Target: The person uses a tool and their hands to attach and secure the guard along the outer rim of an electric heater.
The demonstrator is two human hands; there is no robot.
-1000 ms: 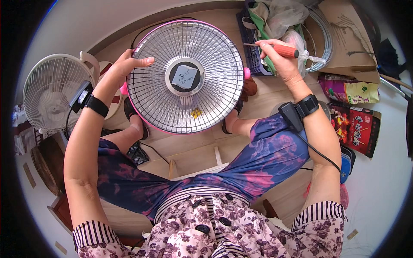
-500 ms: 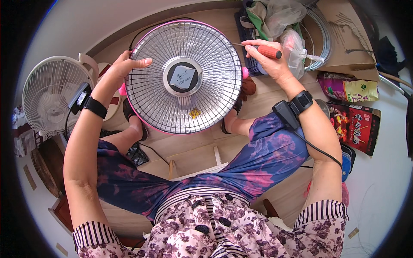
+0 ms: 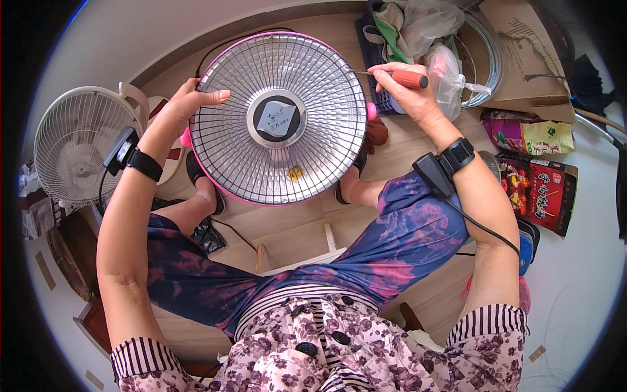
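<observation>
A round dish-shaped electric heater (image 3: 248, 170) with a pink rim, black wire guard and ribbed silver reflector faces up between my feet. My left hand (image 3: 186, 108) grips its left edge, the thumb lying over the guard and the other fingers hidden behind the rim. In my right hand (image 3: 411, 91) is a screwdriver (image 3: 410, 79) with a red handle, held between thumb and fingers. Its thin shaft points left at the upper right rim of the heater; whether the tip touches a screw is too small to tell. Pink knobs (image 3: 371, 111) stick out at the heater's sides.
A white fan (image 3: 81, 140) stands at the left. At the upper right are a dark basket (image 3: 369, 32) with plastic bags, a coil of wire (image 3: 493, 59) and a cardboard box (image 3: 532, 39). A purple package (image 3: 503, 134) and a red box (image 3: 548, 196) lie right of my arm.
</observation>
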